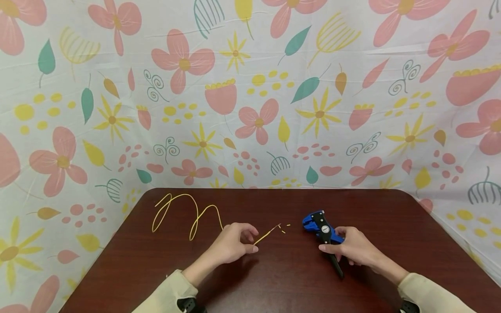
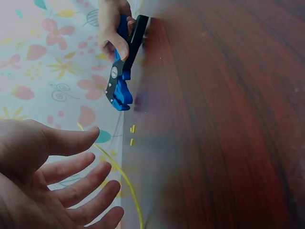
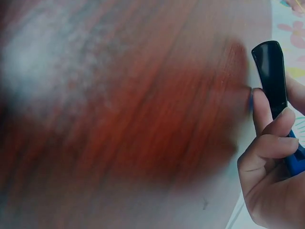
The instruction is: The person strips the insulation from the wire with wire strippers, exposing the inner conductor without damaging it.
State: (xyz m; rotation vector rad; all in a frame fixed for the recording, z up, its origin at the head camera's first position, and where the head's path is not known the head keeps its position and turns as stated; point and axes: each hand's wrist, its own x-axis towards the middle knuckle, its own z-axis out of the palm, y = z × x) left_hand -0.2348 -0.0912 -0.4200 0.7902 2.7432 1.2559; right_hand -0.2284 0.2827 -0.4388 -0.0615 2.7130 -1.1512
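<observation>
My right hand [image 1: 356,247] grips a blue and black wire stripper [image 1: 325,229], its head pointing up and leftward above the table. In the right wrist view, fingers curl round the tool's black handle [image 3: 271,71]. Fingers loosely spread, my left hand [image 1: 235,243] hovers at a thin yellow wire [image 1: 266,236]. The left wrist view shows thumb and fingertips apart, with the yellow wire [image 2: 125,176] passing beyond them. The wire's right end looks bare and reddish. Several short yellow insulation scraps [image 1: 283,231] lie beside that end.
The wire's long tail [image 1: 195,217] loops across the left back of the dark wooden table [image 1: 282,278]. A flower-patterned cloth [image 1: 258,121] hangs behind the table's back edge and along both sides.
</observation>
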